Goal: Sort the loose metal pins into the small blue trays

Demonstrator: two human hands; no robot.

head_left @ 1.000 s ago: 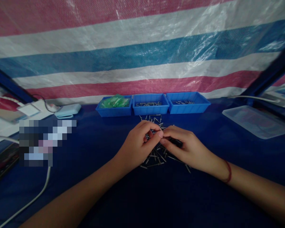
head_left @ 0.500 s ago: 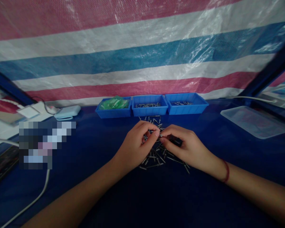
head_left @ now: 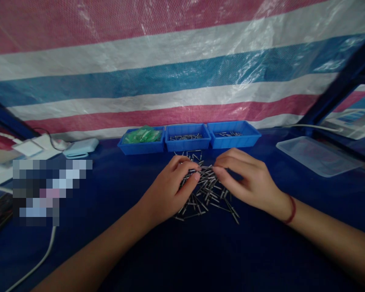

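Several silvery blind rivets (head_left: 212,188) lie in a loose heap on the dark blue tabletop, partly hidden by my hands. One thin rivet (head_left: 206,167) is held above the heap, running between my two hands. My right hand (head_left: 251,178) pinches its right end between thumb and fingers. The other end reaches the index fingertip of my left hand (head_left: 173,186). That hand's thumb and index finger are a little apart, its other fingers curled and partly hidden.
Behind the heap stand three blue bins: the left bin (head_left: 141,149) with green plastic packaging, the middle bin (head_left: 187,145) and right bin (head_left: 235,140) with rivets. A translucent lid (head_left: 318,157) lies right. A light-blue case (head_left: 81,148) and white cable (head_left: 50,247) are left.
My hands have drawn apart, the right one moving slightly right, so the rivet between them and more of the heap now show. My left thumb and index finger have parted. The view has shifted slightly.
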